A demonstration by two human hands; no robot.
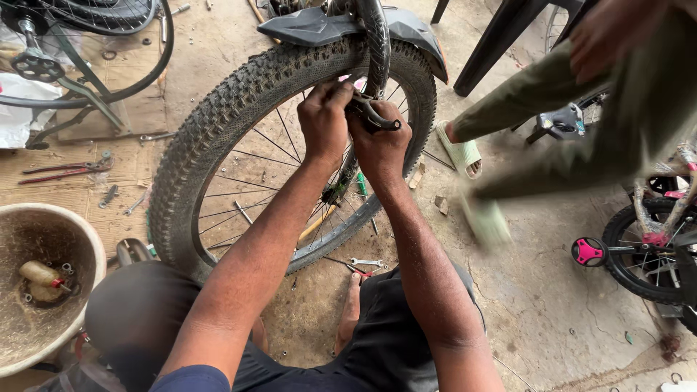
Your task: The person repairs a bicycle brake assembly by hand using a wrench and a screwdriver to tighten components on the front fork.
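- Head view: my left hand (324, 120) and right hand (379, 141) meet at the rim of a knobby bicycle wheel (218, 138), knuckles touching.
- Right hand is closed round a black brake arm (374, 116); its curved end pokes out just right of the fingers.
- Left hand is curled tight on the same spot; what it pinches I cannot tell.
- Just above the grip: black mudguard (312, 25).
- Below the grip, on the floor by my foot: a small spanner (367, 262).
- Far left of the grip: red-handled pliers (62, 170) and a dirty basin (43, 279).
- Right of the grip: another person's leg and green sandal (461, 154).
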